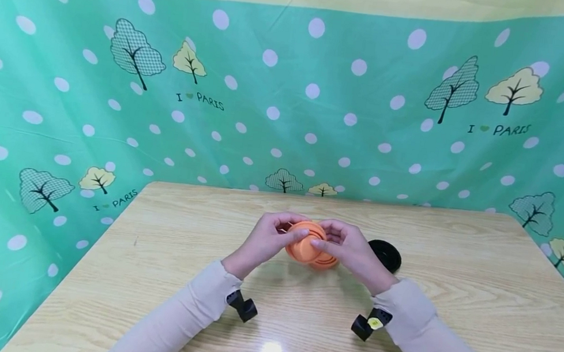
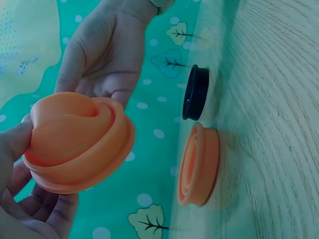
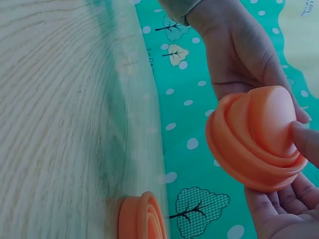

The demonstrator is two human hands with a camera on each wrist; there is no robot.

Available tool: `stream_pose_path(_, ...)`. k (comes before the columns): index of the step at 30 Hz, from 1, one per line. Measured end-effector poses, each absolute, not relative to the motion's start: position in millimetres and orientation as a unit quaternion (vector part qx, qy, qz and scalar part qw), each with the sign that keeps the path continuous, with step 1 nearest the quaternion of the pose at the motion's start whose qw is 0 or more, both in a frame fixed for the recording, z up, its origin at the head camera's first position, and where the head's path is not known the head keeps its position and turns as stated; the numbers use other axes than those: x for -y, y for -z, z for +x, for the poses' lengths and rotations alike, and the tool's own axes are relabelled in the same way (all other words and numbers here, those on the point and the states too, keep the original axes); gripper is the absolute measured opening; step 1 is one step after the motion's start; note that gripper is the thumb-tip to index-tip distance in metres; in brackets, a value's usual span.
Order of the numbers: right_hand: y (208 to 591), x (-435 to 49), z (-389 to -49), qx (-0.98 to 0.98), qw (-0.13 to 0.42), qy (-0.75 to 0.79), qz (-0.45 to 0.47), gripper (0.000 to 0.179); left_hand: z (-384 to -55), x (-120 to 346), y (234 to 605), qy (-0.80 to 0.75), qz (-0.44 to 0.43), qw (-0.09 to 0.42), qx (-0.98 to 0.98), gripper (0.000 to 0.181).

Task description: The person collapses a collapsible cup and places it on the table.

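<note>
Both hands hold an orange collapsible silicone cup (image 1: 305, 249) up above the table, its ringed wall partly folded and slanted. The left hand (image 1: 265, 239) grips it from the left, thumb on its raised middle and fingers behind the rim. From the other side the right hand (image 1: 352, 249) pinches it, thumb also laid on the raised middle. In the left wrist view the cup (image 2: 79, 144) shows a twisted, bulging fold. Below it on the table lies a second orange ringed piece (image 2: 202, 167), folded flat and partly covered by the held cup in the head view.
A round black lid-like dish (image 1: 386, 255) lies on the wooden table (image 1: 182, 228), close to the right wrist. Behind the table hangs a green dotted cloth (image 1: 248, 108) printed with trees. Black wrist cameras are strapped to both forearms.
</note>
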State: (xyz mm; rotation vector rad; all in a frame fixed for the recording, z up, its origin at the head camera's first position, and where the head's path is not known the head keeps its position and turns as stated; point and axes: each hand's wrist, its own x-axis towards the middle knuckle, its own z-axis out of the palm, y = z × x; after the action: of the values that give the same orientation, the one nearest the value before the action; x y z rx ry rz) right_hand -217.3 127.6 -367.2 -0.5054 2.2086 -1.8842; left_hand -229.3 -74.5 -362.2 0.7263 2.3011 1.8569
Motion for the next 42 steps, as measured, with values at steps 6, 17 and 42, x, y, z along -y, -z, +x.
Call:
stream_pose_path(6,365.4,-126.3,-217.2,-0.750,0.102,0.629,-0.177,0.039,-230.7,74.0,362.1,-0.596,0.238,0.049,-0.765,0.026)
stream_pose_path(17,366.8,-129.0,-216.3,-0.734,0.092,0.654,-0.158,0.040,-232.4,75.7,362.3,-0.605,0.231,0.062,-0.759,0.027)
stream_pose_path(42,368.5,-124.9,-221.2,-0.674,0.044,0.729,-0.111,0.027,-231.4,68.5,362.7,-0.637,0.223,0.027,-0.737,0.026)
